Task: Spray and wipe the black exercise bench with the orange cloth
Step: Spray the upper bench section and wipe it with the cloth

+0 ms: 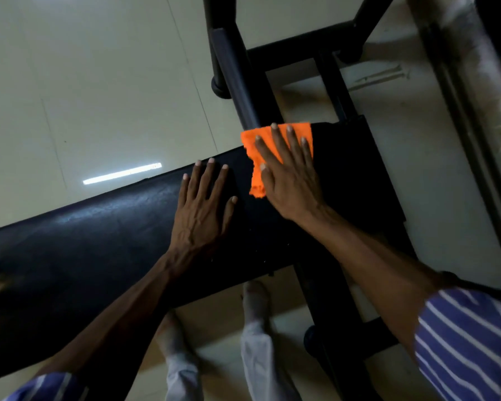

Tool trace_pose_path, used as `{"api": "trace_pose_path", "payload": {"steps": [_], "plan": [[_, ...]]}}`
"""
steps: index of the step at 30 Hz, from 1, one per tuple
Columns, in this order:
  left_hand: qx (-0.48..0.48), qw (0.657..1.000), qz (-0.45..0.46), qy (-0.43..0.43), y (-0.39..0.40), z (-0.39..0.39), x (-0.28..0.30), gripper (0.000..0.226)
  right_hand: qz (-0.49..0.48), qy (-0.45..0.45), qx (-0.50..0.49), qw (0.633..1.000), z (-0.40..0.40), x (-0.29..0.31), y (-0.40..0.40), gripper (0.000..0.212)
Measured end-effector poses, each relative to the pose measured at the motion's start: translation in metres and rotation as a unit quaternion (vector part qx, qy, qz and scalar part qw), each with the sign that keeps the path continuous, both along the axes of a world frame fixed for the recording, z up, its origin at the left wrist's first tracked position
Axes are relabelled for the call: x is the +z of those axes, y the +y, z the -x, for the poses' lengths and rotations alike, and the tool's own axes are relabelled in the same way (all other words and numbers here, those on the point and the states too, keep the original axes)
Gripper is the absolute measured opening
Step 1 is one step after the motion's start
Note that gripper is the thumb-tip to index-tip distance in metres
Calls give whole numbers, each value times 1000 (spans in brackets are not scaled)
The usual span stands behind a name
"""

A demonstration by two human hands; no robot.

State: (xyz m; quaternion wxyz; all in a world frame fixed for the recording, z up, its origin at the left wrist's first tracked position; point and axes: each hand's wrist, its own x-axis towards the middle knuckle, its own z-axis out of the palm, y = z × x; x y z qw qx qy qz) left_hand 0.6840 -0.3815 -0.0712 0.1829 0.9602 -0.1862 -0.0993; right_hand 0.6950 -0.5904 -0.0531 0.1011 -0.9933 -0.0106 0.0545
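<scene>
Orange cloth [275,146] lying flat on the black exercise bench [99,235], at the far edge of the pad near its black metal frame [243,82]. The right hand [289,180] lies open on the cloth, fingers spread and pressing it down, without gripping it; the left hand [203,206] rests just beside it, palm down and empty, fingers splayed on the bare pad. Pale tiled floor [84,82] surrounds the bench, and striped sleeves [469,342] show at the lower edge.
</scene>
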Motion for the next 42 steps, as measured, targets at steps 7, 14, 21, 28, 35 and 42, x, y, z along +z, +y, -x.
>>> {"api": "trace_pose_path", "payload": {"steps": [7, 14, 21, 28, 35, 42], "plan": [[-49, 999, 17, 1, -34, -14, 1, 62, 7, 33, 27, 999, 0, 0, -62, 57], [-93, 995, 20, 1, -68, -27, 1, 62, -30, 10, -119, 992, -7, 0, -52, 56], [-147, 989, 13, -10, -95, -40, 2, 63, -17, 13, -108, 994, 43, -7, -87, 59], [-185, 983, 8, -18, -118, -43, 6, 62, -82, 18, -219, 972, 4, -10, -99, 58], [-208, 978, 2, -18, -136, -52, 9, 62, -40, 19, -185, 982, 101, -7, -94, 58], [-225, 974, -26, -20, -138, -54, 1, 63, -135, 32, -255, 957, 23, -14, -122, 62]]}}
